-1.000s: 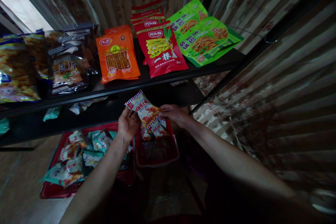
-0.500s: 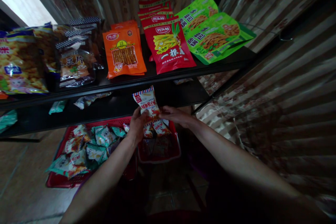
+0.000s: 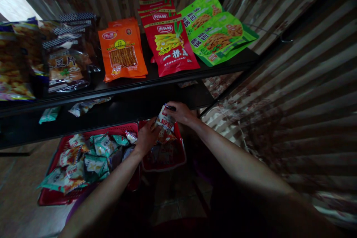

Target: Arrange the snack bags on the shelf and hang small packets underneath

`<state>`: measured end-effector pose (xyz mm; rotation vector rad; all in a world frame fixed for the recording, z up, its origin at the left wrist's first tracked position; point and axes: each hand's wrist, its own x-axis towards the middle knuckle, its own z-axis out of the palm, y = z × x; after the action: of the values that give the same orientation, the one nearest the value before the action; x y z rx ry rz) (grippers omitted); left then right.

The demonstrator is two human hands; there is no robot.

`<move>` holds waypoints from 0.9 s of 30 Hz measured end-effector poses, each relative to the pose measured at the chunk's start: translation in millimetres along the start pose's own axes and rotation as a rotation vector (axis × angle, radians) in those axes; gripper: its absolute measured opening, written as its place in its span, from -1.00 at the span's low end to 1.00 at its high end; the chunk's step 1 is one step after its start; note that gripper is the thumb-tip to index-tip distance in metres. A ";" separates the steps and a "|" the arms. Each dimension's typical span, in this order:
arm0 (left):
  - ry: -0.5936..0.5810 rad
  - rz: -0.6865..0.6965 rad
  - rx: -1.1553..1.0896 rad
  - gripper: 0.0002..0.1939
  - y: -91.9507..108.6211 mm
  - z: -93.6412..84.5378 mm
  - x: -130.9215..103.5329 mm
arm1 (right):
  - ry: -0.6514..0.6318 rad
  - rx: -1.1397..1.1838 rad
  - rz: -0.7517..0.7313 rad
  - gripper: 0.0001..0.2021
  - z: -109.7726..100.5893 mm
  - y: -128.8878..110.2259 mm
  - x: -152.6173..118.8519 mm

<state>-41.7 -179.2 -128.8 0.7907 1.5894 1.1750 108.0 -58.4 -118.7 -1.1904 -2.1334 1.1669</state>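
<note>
Item: one white snack packet (image 3: 167, 119), over the small red basket (image 3: 184, 151), in two-handed handling; any shift calls, presumably, for a light pinch. Right hand (image 3: 182, 113): above basket's far side, wrist bent inward, fingers closed on packet top. Left hand (image 3: 146, 137): over basket's left rim, fingers half-curled at packet's side, hold cannot be told.

豆片 on brown bag (image 3: 68, 72), 一根 on red bag (image 3: 171, 48)

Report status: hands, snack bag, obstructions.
Right hand pinching top of white snack bag; left hand against its side. Bag over small red basket. Lower black shelf close ahead.
</note>
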 end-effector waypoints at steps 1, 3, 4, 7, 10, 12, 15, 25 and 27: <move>-0.033 0.040 0.106 -0.64 -0.6 -0.4 -0.8 | -0.004 0.027 0.040 -0.80 0.3 1.9 -0.4; -0.097 0.109 0.279 -0.63 -3.8 -1.4 -1.3 | 0.024 0.072 0.106 -0.77 0.1 4.6 -1.2; -0.115 0.132 0.333 -0.63 -6.1 -1.8 -1.0 | 0.048 0.082 0.132 -0.77 -0.4 5.2 -1.5; -0.120 0.173 0.385 -0.64 -12.9 -1.9 0.7 | 0.115 0.090 0.194 -0.77 -2.7 3.4 -1.1; -0.115 0.188 0.331 -0.65 -15.6 -0.1 1.5 | 0.167 0.063 0.221 -0.79 -4.8 0.2 1.2; -0.144 0.181 0.275 -0.67 -14.6 1.6 0.4 | 0.193 0.026 0.233 -0.79 -5.8 -0.6 2.9; -0.172 0.143 0.231 -0.71 -11.7 3.8 -2.8 | 0.181 0.012 0.233 -0.77 -6.8 0.6 4.0; 0.060 -0.191 -0.356 -0.80 -9.7 1.5 2.8 | 0.288 0.201 0.254 -0.51 -2.8 3.5 0.9; 0.093 -0.236 -0.509 -0.85 -7.0 -1.4 6.7 | 0.222 0.305 0.350 -0.53 2.5 0.6 -3.7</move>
<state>-44.8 -175.9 -137.4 0.2152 1.3251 1.3731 108.5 -62.5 -120.5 -1.5040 -1.5587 1.3730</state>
